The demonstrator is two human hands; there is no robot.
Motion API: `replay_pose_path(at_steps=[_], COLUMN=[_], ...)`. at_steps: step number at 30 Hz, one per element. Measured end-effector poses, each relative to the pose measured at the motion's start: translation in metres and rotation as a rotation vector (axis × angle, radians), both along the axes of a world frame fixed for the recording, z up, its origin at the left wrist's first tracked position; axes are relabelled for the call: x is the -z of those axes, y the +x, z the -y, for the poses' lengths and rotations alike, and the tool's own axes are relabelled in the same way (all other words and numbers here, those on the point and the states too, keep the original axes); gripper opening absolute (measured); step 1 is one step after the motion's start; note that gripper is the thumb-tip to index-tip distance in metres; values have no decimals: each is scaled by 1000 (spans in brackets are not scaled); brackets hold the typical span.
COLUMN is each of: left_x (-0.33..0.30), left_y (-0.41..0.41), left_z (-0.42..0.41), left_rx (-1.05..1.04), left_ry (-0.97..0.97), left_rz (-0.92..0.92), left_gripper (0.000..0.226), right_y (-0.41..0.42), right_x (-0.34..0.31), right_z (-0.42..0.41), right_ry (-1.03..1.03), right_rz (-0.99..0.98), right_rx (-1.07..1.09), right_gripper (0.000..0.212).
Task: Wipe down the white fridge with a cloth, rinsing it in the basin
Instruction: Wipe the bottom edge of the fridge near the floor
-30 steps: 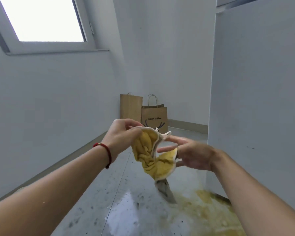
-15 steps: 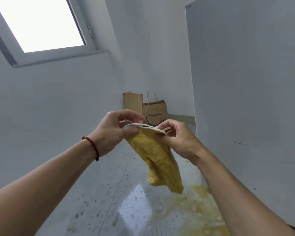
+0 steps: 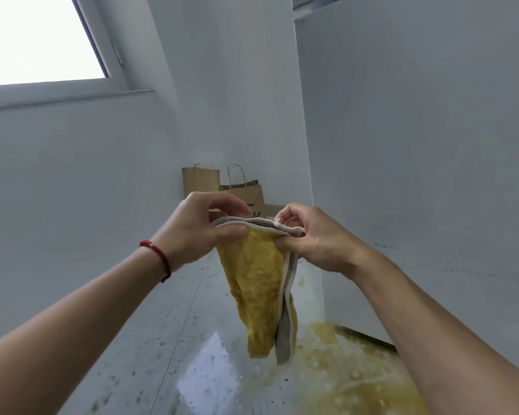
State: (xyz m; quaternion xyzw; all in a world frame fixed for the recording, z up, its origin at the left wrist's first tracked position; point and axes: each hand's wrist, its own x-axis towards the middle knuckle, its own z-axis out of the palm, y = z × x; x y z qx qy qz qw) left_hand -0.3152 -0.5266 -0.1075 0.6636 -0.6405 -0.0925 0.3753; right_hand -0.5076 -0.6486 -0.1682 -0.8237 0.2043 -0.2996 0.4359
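1. A yellow terry cloth with a pale grey trim and grey backing (image 3: 258, 292) hangs in the middle of the frame, held up by its top edge between two bare hands.
2. The left hand (image 3: 192, 232), centre left, pinches the cloth's left top corner: its fingers (image 3: 234, 205) curl over the folded trim from above and the thumb presses from below.
3. A thin red cord bracelet (image 3: 158, 256) circles the left wrist.
4. The right hand (image 3: 318, 238), just right of centre, grips the right top corner, fingers curled round the bunched trim, thumb tucked against the yellow side.
5. The cloth's top edge runs nearly level between the two hands; the rest drops freely to a narrow end in the lower centre, with the grey backing showing along its right side.
6. The tall white fridge with a flat side panel (image 3: 417, 175) fills the right half of the frame; small dark specks mark its panel at mid-height. The cloth is apart from it.
7. Beneath the cloth, the glossy grey speckled floor (image 3: 162, 339) reflects light, and a yellowish wet spill (image 3: 342, 372) spreads across the lower right, reaching the fridge's base.
8. Two brown paper bags (image 3: 240, 187) stand against the white back wall, centre frame, just above the hands.
9. A bright window in a white frame (image 3: 39, 40) sits in the upper left.
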Motion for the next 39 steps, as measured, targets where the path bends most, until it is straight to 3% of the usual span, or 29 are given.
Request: replay_pose_path(at_steps=[6, 11, 13, 16, 18, 20, 22, 24, 26, 28, 31, 32, 34, 39], left_x=[9, 17, 27, 54, 68, 71, 72, 78, 91, 101, 124, 133, 148, 150], left_y=[-6, -14, -14, -20, -26, -30, -34, -36, -35, -29, -14, -12, -15, -21], left_z=[16, 17, 14, 6, 3, 5, 8, 12, 16, 12, -1, -9, -19, -18], left_rx=[64, 68, 52, 140, 130, 67, -34, -161, -263, -316, -105, -16, 94, -127], left_ry=[-121, -235, -205, 176, 283, 220, 144, 149, 227, 343, 313, 299, 370, 431], left_rz=[-230, -242, -556, -890, -905, -900, -860, -812, -810, -933, -1445, -1541, -1498, -1020], left_gripper=[30, 33, 48, 55, 50, 48, 42, 36, 40, 47, 45, 45, 46, 46], right_y=[-33, -41, -41, -35, -29, -25, -25, -25, -22, -17, -14, -14, -13, -11], right_x=[-19, -29, -30, -28, -18, 4, 34, 64, 85, 94, 98, 100, 106, 119], right_z=[-1, -3, -6, -10, -6, 2, -1, -14, -23, -23, -11, -7, -1, 3], right_ry=[-84, -156, -70, 44, 137, 414, 702, 804, 802, 756, 780, 810, 834, 364], right_rz=[28, -22, 19, 79, 182, 245, 35, -220, -220, -157, -48, 4, 44, -236], right_rx=[82, 129, 103, 87, 145, 168, 79, -53, -110, -88, -48, -36, -1, 165], right_gripper=[9, 15, 15, 15, 16, 33, 64, 77, 60, 39, 26, 26, 28, 30])
